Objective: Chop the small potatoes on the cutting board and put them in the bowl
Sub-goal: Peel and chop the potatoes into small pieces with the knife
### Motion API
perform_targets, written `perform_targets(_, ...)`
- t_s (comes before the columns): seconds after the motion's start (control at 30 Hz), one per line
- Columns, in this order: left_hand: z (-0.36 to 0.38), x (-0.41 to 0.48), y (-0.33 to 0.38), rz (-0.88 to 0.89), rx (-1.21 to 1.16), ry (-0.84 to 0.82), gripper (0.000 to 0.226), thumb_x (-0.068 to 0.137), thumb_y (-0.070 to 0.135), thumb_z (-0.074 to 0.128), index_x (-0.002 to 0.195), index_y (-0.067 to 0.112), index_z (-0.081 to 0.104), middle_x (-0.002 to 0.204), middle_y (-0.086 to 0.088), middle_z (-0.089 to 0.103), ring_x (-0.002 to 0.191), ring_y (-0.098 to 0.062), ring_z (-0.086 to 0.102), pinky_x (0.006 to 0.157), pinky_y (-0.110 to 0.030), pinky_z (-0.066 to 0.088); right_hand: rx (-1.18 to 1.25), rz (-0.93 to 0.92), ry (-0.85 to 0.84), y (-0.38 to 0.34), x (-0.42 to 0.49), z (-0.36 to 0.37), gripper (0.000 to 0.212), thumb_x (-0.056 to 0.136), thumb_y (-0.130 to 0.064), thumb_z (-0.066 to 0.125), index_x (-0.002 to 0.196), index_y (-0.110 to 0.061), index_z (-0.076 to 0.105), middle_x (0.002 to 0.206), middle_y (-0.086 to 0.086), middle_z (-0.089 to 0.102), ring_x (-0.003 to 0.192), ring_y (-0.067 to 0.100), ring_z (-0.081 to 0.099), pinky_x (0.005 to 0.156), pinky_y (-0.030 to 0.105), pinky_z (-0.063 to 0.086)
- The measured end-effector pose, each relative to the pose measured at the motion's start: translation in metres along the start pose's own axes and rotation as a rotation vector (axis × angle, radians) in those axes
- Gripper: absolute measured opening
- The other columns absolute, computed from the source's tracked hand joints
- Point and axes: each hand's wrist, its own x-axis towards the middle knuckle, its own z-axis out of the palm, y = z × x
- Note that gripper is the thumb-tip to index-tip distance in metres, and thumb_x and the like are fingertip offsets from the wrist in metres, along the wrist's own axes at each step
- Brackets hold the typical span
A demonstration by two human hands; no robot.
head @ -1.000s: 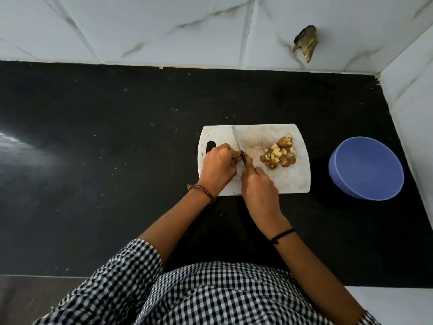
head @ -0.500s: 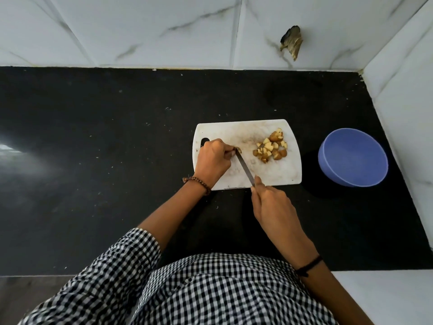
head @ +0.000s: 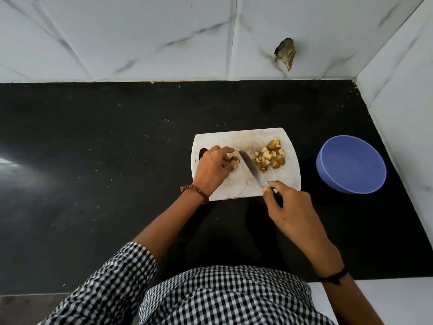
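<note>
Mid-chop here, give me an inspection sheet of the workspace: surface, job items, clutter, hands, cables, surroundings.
Surface: black stone countertop, pale specks scattered on it.
Job's things: white plastic cutting board with a pile of chopped brown-skinned potato pieces on its right part; one small brown potato piece nearer its left; round blue plastic bowl right of the board, apart from it, looks empty.
Clutter: only those specks.
Hands: left hand holds the small piece with curled fingers; right hand grips a steel-bladed knife, blade aslant between piece and pile.
Cables: nothing seen.
Surroundings: white marbled wall tiles behind and to the right; a broken hole in the back tile.
</note>
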Motion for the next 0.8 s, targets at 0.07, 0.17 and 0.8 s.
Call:
perform_targets(0.07,0.000,0.005,0.002,0.011,0.020,-0.016,0.036,0.081,0.021,0.075,0.116,0.018,0.067,0.097,-0.001,0.061,0.076,-0.010,0.060,0.074,-0.021,0.051,0.038,-0.001,0.028,0.000,0.009,0.001,0.024,0.101,-0.035,0.049,0.108,-0.017,0.064,0.075,-0.002,0.064,0.062,0.010,0.062,0.059,0.030,0.054)
perform_targets(0.17,0.000,0.010,0.002,0.038,0.045,-0.030,0.021,0.082,0.020,0.073,0.103,0.017,0.073,0.095,-0.002,0.062,0.077,-0.013,0.060,0.074,-0.027,0.053,0.078,0.009,0.042,0.004,0.027,0.011,0.025,0.101,-0.039,0.049,0.100,-0.018,0.063,0.078,-0.001,0.065,0.068,0.009,0.062,0.062,0.032,0.054)
perform_targets(0.8,-0.003,0.005,-0.016,0.182,-0.042,0.024,0.023,0.085,0.010,0.068,0.106,0.019,0.067,0.097,0.006,0.068,0.088,-0.005,0.062,0.072,-0.028,0.055,0.274,-0.016,0.107,-0.013,0.101,0.062,0.034,0.088,-0.034,0.073,0.110,-0.019,0.053,0.096,-0.006,0.060,0.091,0.011,0.060,0.079,0.026,0.052)
